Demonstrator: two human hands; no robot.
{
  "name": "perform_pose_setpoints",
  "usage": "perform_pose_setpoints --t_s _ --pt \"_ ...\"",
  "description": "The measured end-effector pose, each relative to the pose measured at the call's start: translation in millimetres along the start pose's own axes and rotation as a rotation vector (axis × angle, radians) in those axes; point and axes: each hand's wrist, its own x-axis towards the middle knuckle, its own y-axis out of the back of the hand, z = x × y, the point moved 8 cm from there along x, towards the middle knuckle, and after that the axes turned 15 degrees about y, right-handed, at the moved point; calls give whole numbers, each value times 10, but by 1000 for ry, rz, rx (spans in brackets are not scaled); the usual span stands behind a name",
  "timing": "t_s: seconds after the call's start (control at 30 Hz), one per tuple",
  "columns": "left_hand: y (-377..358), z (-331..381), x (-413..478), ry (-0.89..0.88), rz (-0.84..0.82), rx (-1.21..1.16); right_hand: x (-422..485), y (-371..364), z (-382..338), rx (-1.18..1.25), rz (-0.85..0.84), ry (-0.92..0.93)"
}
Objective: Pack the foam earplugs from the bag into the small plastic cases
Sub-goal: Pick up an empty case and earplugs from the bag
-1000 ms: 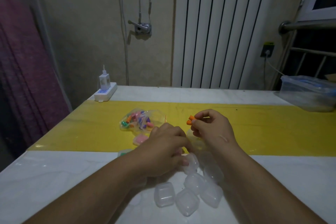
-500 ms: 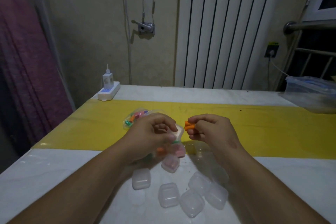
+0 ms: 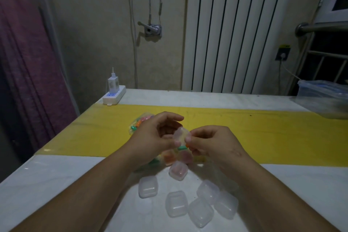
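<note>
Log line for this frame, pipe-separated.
left hand holds clear case | right hand pinches orange earplugs at case | bag behind left hand

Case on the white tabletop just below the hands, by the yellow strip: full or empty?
Filled, it seems: the case shows pink through its clear wall, unlike the colourless cases nearer. How many inside, cannot tell.

left grip [image 3: 157,136] and right grip [image 3: 213,143] raised, both curled in pinches, close together

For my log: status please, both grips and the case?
Left grip holds case. Right grip pinches orange earplug beside it. Nothing in the way.
</note>
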Motion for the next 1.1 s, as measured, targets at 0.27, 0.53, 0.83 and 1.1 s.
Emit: perform_pose_setpoints --t_s 0.27,0.53,0.83,1.1 --pt "24 38 -24 34 57 61 70 63 -81 -308 5 145" --pt "129 65 -9 -55 178 -47 117 55 123 -15 55 -19" --pt "67 96 -9 -161 173 74 95 -91 209 83 -33 -36" --pt "41 145 -49 -206 196 239 112 -83 191 -5 -45 13"
